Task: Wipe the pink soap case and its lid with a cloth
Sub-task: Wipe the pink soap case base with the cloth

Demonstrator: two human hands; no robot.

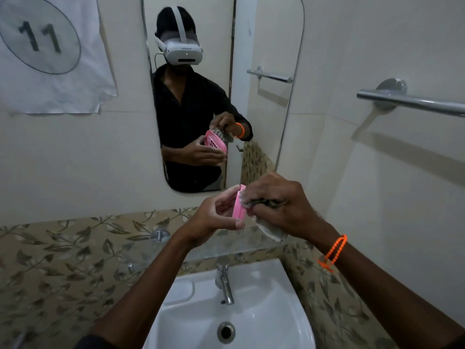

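We see the left hand gripping the pink soap case on edge above the sink, fingers curled behind it and thumb under its lower end. Only a narrow pink strip shows directly; the mirror gives its slotted inner face. We cannot tell whether this piece is the case or its lid, and no second pink piece is in view. The right hand is closed round a bunched greyish cloth, pressed against the case's right side; the contact itself is hidden by the knuckles, and a cloth tail hangs below. An orange bracelet circles the right wrist. A tap stands at the basin's back, blurred, and a towel rail is cut off at the right edge.
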